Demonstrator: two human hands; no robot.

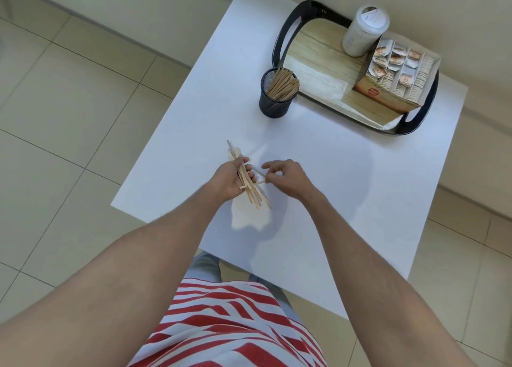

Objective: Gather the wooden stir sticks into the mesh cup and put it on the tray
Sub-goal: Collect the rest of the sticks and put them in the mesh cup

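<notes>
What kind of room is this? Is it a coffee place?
Probably a coffee or tea corner, maybe in an office. A black-rimmed wooden tray holds a cardboard box of sachets and a white lidded canister, beside a black mesh cup of wooden stir sticks.

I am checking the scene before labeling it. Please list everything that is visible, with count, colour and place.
table: one, white, centre.
tray: one, black rim with wood-pattern floor, far right of table.
mesh cup: one, black, on table beside the tray, holding sticks.
loose stir sticks: a bundle, pale wood, in the left hand.
lidded cup: one, white, on tray.
sachet box: one, cardboard, on tray.
floor: beige tiles.
left hand: grip closed on the bundle.
right hand: pinching one stick.
</notes>
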